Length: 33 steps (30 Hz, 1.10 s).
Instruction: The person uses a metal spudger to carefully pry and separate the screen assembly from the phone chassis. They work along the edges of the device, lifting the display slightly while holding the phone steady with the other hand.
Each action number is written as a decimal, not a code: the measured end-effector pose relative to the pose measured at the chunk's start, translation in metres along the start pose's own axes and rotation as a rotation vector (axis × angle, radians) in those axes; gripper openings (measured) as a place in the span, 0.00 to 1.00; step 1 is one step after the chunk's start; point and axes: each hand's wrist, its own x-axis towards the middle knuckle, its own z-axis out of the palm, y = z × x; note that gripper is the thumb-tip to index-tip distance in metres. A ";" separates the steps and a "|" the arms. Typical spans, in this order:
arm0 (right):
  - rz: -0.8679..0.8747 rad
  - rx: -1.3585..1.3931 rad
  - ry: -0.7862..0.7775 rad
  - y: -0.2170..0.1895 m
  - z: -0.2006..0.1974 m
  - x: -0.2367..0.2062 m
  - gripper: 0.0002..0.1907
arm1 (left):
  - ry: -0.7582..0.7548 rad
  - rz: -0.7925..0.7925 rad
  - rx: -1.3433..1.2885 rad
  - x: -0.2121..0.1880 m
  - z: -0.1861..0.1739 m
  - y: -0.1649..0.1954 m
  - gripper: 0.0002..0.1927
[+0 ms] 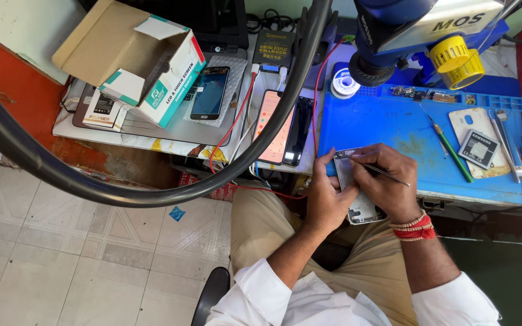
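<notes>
My left hand (326, 196) grips a silver phone body (357, 202) from its left side, its open back facing up, just off the front edge of a blue work mat (382, 130). My right hand (385, 181) rests over the phone and holds thin metal tweezers (388, 174), whose tip points right, past my fingers. Red thread bands circle the right wrist.
On the mat lie a green-handled screwdriver (452, 150), a white phone back cover (474, 127), a small battery (478, 148), more tweezers (505, 142) and a solder spool (345, 83). A blue microscope (406, 30) hangs above. Left are phones (279, 124), an open cardboard box (146, 60) and a thick black cable (152, 196).
</notes>
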 end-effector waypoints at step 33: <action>0.354 0.203 -0.048 0.020 0.011 0.007 0.05 | 0.015 -0.045 0.093 -0.002 -0.005 0.007 0.44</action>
